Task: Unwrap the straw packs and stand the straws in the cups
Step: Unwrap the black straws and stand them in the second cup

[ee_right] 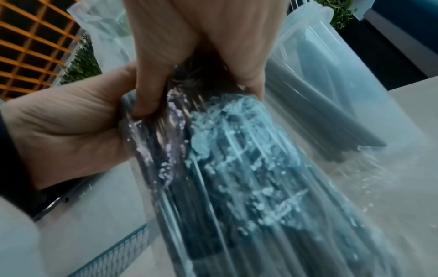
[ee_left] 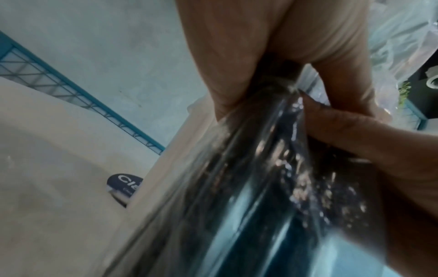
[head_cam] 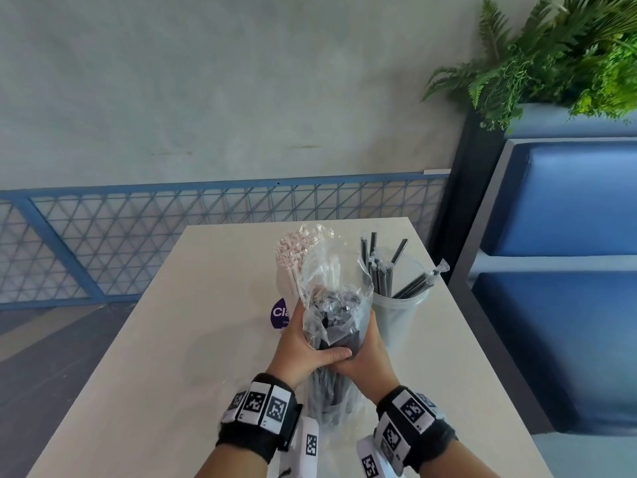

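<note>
1. Both wrists sit closest to the lens, strapped in black bands (head_cam: 256, 414) with square black-and-white markers, low over the pale desk (head_cam: 144, 357).
2. Left hand (head_cam: 303, 350) wraps around the pack of black straws (head_cam: 332, 326), thumb lying across the front of it; the left wrist view shows its fingers (ee_left: 225, 56) curled onto the clear plastic.
3. Right hand (head_cam: 368, 357) grips the same pack from the other side, fingers tucked in just under the left thumb. From the right wrist view, its fingers (ee_right: 147, 75) dig into the crinkled wrap.
4. So both hands are closed on that one pack, which stands roughly upright above the near middle of the desk, its clear wrapper open and flaring at the top.
5. Just right of the pack, a clear cup (head_cam: 400, 305) stands on the desk with a few black straws (head_cam: 381, 277) leaning in it, some with bits of wrapper on their ends.
6. Behind the pack on the left, a bundle of white straws (head_cam: 293, 257) stands upright; what holds it is hidden.
7. A purple label (head_cam: 279, 313) peeks out beside the left hand.
8. Beyond the desk: blue mesh railing (head_cam: 138, 236), a blue padded seat (head_cam: 568, 201), green ferns (head_cam: 551, 46).
</note>
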### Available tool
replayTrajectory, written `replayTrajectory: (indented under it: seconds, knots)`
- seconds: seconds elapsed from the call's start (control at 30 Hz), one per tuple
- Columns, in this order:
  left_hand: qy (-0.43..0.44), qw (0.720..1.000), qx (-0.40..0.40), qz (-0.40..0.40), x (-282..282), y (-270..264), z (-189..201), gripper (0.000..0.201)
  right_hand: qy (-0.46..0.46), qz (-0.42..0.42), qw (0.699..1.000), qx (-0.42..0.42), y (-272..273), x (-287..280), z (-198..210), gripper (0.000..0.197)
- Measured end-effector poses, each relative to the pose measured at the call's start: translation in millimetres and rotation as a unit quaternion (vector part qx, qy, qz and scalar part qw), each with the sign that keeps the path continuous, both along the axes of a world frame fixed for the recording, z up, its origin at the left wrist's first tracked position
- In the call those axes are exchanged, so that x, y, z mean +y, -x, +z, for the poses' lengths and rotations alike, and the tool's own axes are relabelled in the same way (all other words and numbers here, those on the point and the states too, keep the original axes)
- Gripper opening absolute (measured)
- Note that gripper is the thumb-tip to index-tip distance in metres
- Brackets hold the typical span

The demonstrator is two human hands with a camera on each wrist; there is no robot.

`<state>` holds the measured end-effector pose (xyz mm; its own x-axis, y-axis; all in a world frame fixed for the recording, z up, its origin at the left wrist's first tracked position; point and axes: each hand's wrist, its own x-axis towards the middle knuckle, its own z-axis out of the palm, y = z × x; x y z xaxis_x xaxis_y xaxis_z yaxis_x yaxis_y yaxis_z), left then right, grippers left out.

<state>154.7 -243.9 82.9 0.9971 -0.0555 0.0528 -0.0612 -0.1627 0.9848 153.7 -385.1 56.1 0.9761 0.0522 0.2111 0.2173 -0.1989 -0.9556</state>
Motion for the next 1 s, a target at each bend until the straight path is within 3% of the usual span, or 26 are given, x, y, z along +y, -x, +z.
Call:
replayTrajectory:
  seconds: [0.1,0.4,0.57,0.63,0.73,0.83,1.0]
  knots:
    - [-0.009,1.000,0.015,-0.014,0,-2,-9,0.105,0.022,-0.005,1.000,0.007,-1,-1,-12,0.107]
    - [-0.030,0.999,0.039,-0.023,0,2,-40,0.078,0.098,-0.009,0.993,0.065,-1,-2,-55,0.111]
    - [-0.023,0.997,0.060,-0.044,1,9,-49,0.078,0.111,0.012,0.989,0.101,1,-4,-72,0.117]
    - [-0.016,0.996,0.059,-0.058,2,9,-42,0.075,0.143,0.033,0.981,0.125,0,-4,-73,0.110]
    - [0.013,0.998,0.027,-0.060,3,2,-18,0.084,0.204,0.081,0.964,0.150,1,-7,-74,0.081]
    - [0.033,0.998,-0.025,-0.053,3,-3,0,0.097,0.182,0.061,0.970,0.149,1,-10,-78,0.109]
    - [0.000,0.998,-0.053,-0.038,6,-7,0,0.082,0.153,0.055,0.985,0.066,17,-14,-41,0.113]
